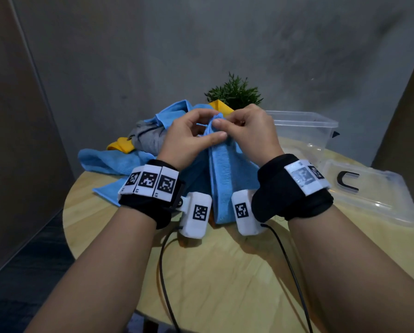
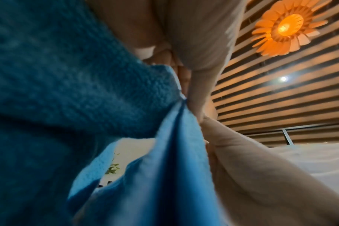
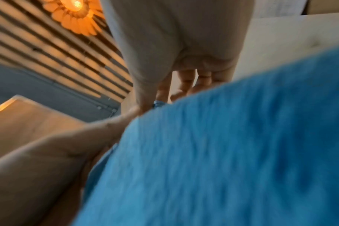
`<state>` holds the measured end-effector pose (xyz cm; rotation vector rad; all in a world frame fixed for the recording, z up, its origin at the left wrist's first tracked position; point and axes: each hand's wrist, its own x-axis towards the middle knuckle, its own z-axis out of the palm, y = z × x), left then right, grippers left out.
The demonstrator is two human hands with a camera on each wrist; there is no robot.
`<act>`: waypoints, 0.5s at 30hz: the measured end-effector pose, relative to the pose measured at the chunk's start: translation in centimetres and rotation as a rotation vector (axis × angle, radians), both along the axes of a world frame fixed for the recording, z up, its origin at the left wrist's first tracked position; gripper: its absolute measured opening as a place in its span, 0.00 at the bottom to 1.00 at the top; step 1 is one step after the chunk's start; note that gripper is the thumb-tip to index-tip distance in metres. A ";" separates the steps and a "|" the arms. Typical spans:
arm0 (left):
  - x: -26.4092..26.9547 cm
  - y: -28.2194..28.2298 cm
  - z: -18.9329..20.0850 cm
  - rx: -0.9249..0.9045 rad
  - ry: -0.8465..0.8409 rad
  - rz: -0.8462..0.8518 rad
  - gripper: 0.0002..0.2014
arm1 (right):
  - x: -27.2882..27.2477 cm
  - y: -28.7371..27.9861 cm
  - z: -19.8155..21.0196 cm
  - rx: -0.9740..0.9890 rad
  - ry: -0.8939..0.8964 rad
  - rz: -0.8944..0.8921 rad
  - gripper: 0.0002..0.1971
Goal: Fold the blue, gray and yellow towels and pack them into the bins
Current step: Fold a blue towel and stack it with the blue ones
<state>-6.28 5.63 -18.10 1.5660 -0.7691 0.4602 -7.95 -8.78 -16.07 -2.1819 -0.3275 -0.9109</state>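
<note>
Head view is giving me the count: I am seeing two hands, at least two blue towels, one gray towel, yellow cloth showing in two places, one clear plastic bin, one clear lid and one potted plant.

My left hand and right hand are meeting fingertip to fingertip above the round wooden table, both pinching the same bunched corner of the blue towel. The fingers of each are curling in tight around that corner. The towel is hanging down from the pinch between my wrists, spreading into a tent shape with a long vertical crease, its lower edge reaching the table just under the wrist bands.

Beyond my left hand a heap is lying: another blue towel is sprawling out to its left, with the gray one crumpled on top and a yellow towel peeking out beside it. A second yellow patch is showing just past my fingertips, in front of the plant; I cannot tell whether it is the same cloth. The bin is standing open beyond my right hand, and the lid is lying flat to the right of that wrist.

The left wrist view is showing the terry weave of the towel gathering into pleats at the pinch.
</note>
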 end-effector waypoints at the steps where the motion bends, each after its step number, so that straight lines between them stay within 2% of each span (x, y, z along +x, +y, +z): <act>1: -0.1 -0.1 0.0 0.007 -0.028 -0.003 0.14 | 0.2 -0.2 0.0 0.044 0.006 0.027 0.09; 5: -0.5 -0.1 0.7 -0.142 -0.112 -0.022 0.13 | 0.4 -2.0 0.0 0.052 0.148 0.132 0.10; 8: -0.8 0.5 1.4 -0.294 -0.146 -0.100 0.13 | 0.7 -4.3 -0.7 -0.106 0.283 0.073 0.23; 9: -0.9 0.8 1.6 -0.338 -0.153 -0.111 0.13 | 0.9 -5.1 -1.0 -0.127 0.314 0.048 0.24; 11: -0.8 1.4 1.8 -0.414 -0.146 -0.114 0.14 | 0.8 -6.2 -1.3 -0.088 0.343 0.070 0.20; 13: -0.5 1.8 1.9 -0.438 -0.141 -0.096 0.15 | 0.8 -6.9 -1.3 0.029 0.349 0.176 0.15; 15: -0.2 2.0 1.9 -0.416 -0.161 -0.024 0.16 | 0.6 -6.7 -1.0 0.179 0.262 0.195 0.05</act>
